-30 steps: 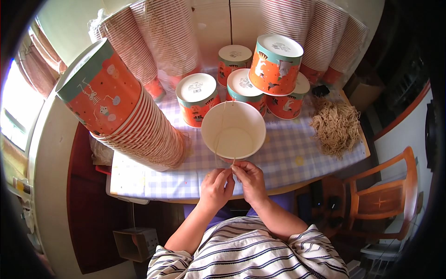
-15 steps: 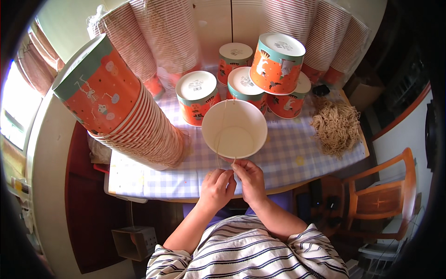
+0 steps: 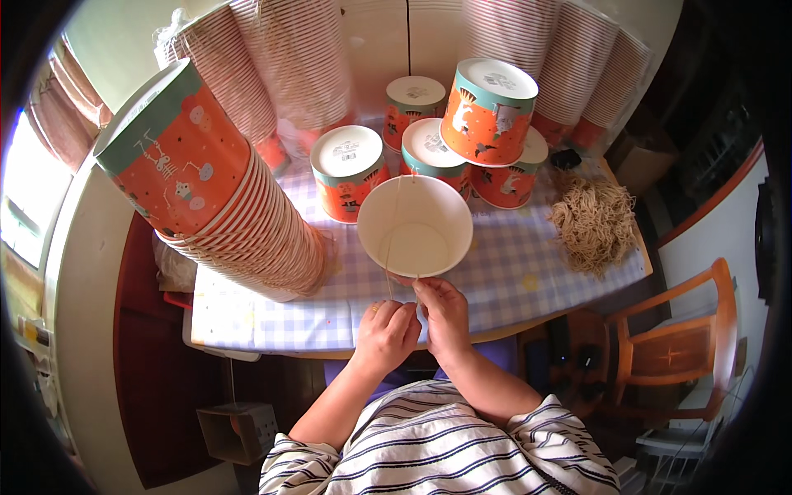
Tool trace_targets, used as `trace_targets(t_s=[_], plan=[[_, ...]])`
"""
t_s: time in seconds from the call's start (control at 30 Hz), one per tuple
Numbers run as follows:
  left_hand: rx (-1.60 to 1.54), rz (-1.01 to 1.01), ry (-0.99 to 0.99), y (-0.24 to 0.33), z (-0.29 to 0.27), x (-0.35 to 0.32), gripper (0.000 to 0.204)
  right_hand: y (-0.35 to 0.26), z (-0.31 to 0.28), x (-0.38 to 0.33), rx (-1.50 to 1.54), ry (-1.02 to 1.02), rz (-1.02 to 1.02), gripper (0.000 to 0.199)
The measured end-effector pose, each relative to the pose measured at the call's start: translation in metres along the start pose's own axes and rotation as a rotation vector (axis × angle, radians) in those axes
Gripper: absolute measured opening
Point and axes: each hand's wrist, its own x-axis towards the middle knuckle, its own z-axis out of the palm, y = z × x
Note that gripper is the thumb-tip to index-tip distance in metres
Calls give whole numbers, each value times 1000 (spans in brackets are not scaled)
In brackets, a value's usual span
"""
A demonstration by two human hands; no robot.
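A paper bucket (image 3: 450, 216) stands mouth up in front of me, its white inside showing. A thin beige string (image 3: 391, 239) is fastened at its far rim and runs across the mouth to my hands. My left hand (image 3: 386, 337) is closed, fingers pinching the string just below the near rim. Beside it, my right hand (image 3: 445, 320) is closed too, thumb and fingers pinching the string at the near rim. The fingertips of both hands nearly meet, and the string's exact path between them is partly hidden.
A tall leaning stack of orange buckets (image 3: 223, 190) stands at the left. Several upturned buckets (image 3: 347, 153) sit behind, with one bucket (image 3: 488, 115) set on top of others. A heap of beige strings (image 3: 592, 223) lies at the right on the checked tablecloth (image 3: 511, 285). Wrapped bucket stacks (image 3: 289, 58) line the back.
My hands keep nearly the same place by the near rim, with only a slight shift of the fingers on the string. The whole view has shifted a little.
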Motion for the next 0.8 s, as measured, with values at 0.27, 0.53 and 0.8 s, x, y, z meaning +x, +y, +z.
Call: trace_targets(t_s=[0.27,0.53,0.8], plan=[[13,23,-26,0,-2,2,19,-2,10,-3,14,55,-27,12],[1,47,-27,-1,-3,3,18,-4,14,-3,15,77,-13,13],[9,56,-37,-1,-3,2,19,-3,12,-2,15,81,-33,13]])
